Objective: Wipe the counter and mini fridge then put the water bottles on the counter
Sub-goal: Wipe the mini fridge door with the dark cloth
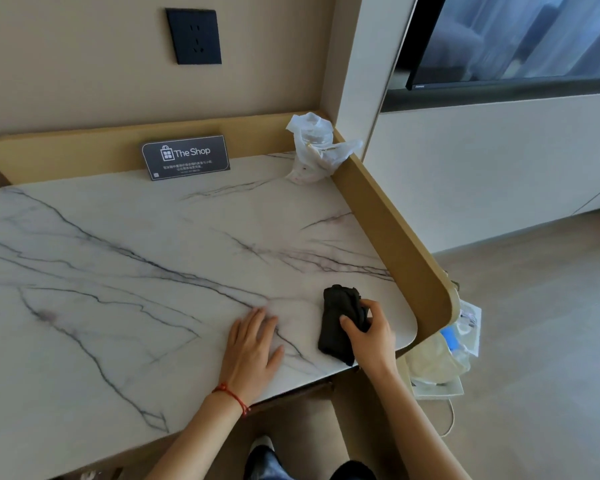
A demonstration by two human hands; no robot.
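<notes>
A white marble counter (125, 258) with dark veins fills most of the head view. My right hand (371, 334) grips a crumpled black cloth (338, 320) pressed onto the counter near its front right corner. My left hand (252, 351) rests flat on the counter just left of the cloth, fingers spread, holding nothing. A clear bag with what look like water bottles (454, 337) lies on the floor past the counter's right end. The mini fridge is not in sight.
A dark "The Shop" sign (186, 156) leans on the tan back rail (66, 150). A crumpled white plastic bag (314, 147) sits in the far right corner. The tan side rail (388, 216) borders the counter's right edge. A black wall socket (193, 36) is above.
</notes>
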